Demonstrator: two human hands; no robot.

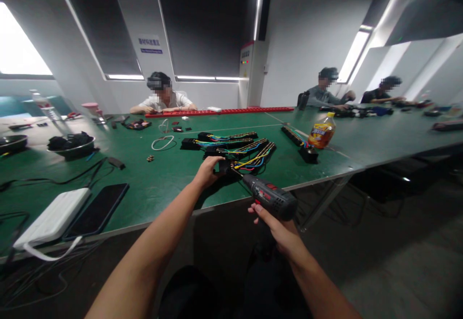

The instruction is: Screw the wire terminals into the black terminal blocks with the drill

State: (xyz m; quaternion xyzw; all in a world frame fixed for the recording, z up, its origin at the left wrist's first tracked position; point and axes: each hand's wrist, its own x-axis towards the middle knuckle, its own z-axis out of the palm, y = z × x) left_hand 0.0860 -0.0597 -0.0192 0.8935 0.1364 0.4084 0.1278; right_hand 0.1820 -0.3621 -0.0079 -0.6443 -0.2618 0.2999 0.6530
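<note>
My right hand [277, 227] is wrapped round the grip of a black and red cordless drill [269, 196]. The drill's thin bit points left and reaches a black box-shaped part with coloured wires [226, 167] at the table's near edge. Closed on the left end of that part is my left hand [209, 170]. Yellow, blue and red wires [255, 160] run from it to the upper right. Just behind lie several similar black wired parts [220, 143]. Whether the bit touches a screw is too small to tell.
On the green table [155, 193] lie a phone [99, 210], a white power bank [54, 215] and a bowl of black items [70, 144]. A drink bottle [321, 131] stands beside another wired part [293, 135]. A person [164, 97] sits opposite, behind a red strip [217, 112].
</note>
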